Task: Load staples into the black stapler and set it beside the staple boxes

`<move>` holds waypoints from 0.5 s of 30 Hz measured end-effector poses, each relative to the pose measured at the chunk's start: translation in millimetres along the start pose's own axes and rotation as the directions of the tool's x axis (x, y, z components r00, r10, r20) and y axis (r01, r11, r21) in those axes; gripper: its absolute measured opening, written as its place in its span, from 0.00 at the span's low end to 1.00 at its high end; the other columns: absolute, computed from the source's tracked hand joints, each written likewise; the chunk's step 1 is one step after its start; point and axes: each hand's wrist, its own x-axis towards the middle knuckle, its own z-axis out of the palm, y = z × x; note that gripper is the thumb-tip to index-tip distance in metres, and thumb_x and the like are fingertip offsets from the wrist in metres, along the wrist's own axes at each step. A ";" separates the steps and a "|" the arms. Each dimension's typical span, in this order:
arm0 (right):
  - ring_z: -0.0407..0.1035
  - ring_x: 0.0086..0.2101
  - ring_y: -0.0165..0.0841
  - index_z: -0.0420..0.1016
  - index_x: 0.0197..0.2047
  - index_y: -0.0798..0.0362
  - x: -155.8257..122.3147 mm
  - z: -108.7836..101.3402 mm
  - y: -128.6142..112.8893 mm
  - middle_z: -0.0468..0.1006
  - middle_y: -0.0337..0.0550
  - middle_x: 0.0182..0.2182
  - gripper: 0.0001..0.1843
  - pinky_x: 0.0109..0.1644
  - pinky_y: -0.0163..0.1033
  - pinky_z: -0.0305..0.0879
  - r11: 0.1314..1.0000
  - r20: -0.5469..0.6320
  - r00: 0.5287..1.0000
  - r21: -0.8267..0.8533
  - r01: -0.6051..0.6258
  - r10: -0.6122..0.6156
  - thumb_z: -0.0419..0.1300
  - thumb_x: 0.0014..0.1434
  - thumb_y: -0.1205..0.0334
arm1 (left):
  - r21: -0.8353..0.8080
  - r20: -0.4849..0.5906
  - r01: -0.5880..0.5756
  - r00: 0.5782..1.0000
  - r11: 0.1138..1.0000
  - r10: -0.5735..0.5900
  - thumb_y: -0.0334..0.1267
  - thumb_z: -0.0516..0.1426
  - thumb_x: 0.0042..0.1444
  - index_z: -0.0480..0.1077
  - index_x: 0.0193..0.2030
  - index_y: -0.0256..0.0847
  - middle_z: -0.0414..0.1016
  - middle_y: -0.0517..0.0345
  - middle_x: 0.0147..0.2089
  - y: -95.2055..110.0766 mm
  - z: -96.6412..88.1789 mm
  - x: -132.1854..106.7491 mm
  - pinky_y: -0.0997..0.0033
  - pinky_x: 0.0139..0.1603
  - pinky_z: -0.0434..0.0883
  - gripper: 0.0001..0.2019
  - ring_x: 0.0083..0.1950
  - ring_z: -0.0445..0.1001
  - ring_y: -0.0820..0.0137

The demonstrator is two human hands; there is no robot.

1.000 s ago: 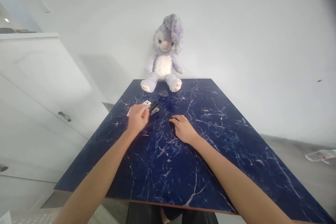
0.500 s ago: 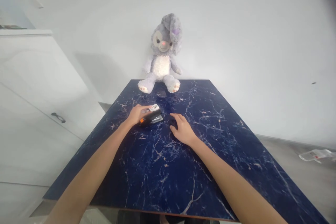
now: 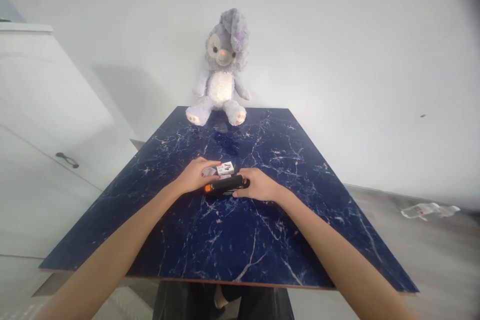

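**Two hands at a stapler and a small box on a marbled table**

The black stapler (image 3: 227,185), marked by an orange patch at its left end, lies across the middle of the dark blue table (image 3: 210,250), roughly midway between the left and right edges and well in from the near edge. The right hand (image 3: 258,184) holds the stapler's right end in a narrow grip, thumb on the near side and fingers on the far side. Just beyond the stapler, toward the table's far edge, is a small white box (image 3: 225,167) with dark and red print. The left hand (image 3: 198,175) reaches to the box's left end with thumb and forefinger parted; whether they clasp it firmly cannot be told. A pale, red-marked surface shows between these fingers, too small to identify.

At the far edge, nearer the far left corner than the far right, a grey plush rabbit (image 3: 220,87) sits upright before a pale wall (image 3: 318,35). A white cabinet (image 3: 45,110) stands beyond the left edge; clear plastic packaging (image 3: 429,210) lies on the floor (image 3: 378,200) beyond the right edge.
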 end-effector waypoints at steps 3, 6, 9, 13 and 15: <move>0.69 0.30 0.29 0.75 0.35 0.52 -15.6 -5.1 2.7 0.75 0.36 0.32 0.11 0.34 0.33 0.61 1.000 -0.028 0.999 -0.018 0.018 -0.019 0.72 0.53 0.60 | 0.040 0.021 -0.027 0.999 0.999 0.026 0.56 0.61 0.59 0.74 0.63 0.51 0.77 0.48 0.52 7.9 0.3 -3.9 0.54 0.55 0.70 0.26 0.53 0.73 0.56; 0.69 0.30 0.29 0.75 0.36 0.52 -22.7 -5.8 5.1 0.75 0.36 0.31 0.09 0.34 0.33 0.62 0.998 -0.065 0.997 -0.045 0.039 -0.042 0.71 0.55 0.61 | 0.072 -0.028 -0.118 0.992 0.990 0.120 0.52 0.58 0.63 0.75 0.60 0.47 0.79 0.48 0.53 16.4 -3.7 -5.0 0.51 0.59 0.68 0.22 0.56 0.72 0.56; 0.70 0.30 0.30 0.76 0.35 0.52 -23.7 -6.2 6.4 0.75 0.37 0.30 0.09 0.34 0.34 0.63 0.998 -0.053 0.998 -0.056 0.023 -0.026 0.70 0.55 0.60 | 0.054 -0.056 -0.182 0.981 0.982 0.185 0.48 0.56 0.65 0.77 0.57 0.48 0.79 0.52 0.57 20.9 -12.0 -6.6 0.48 0.65 0.64 0.18 0.61 0.69 0.55; 0.69 0.28 0.29 0.76 0.33 0.52 -24.5 -8.5 7.7 0.75 0.36 0.28 0.08 0.33 0.34 0.63 0.998 -0.048 0.999 -0.062 0.005 -0.008 0.70 0.56 0.59 | 0.037 0.022 -0.186 0.982 0.982 0.185 0.53 0.62 0.59 0.77 0.57 0.50 0.72 0.52 0.66 17.3 -22.3 -11.3 0.41 0.70 0.57 0.21 0.73 0.54 0.48; 0.68 0.27 0.28 0.76 0.33 0.53 -25.5 -8.7 7.7 0.75 0.37 0.28 0.09 0.33 0.34 0.62 0.997 -0.063 0.998 -0.075 -0.002 -0.003 0.70 0.56 0.58 | 0.004 0.079 -0.148 0.986 0.989 0.147 0.56 0.62 0.57 0.75 0.59 0.51 0.67 0.52 0.70 11.9 -24.5 -12.7 0.38 0.71 0.53 0.25 0.76 0.47 0.46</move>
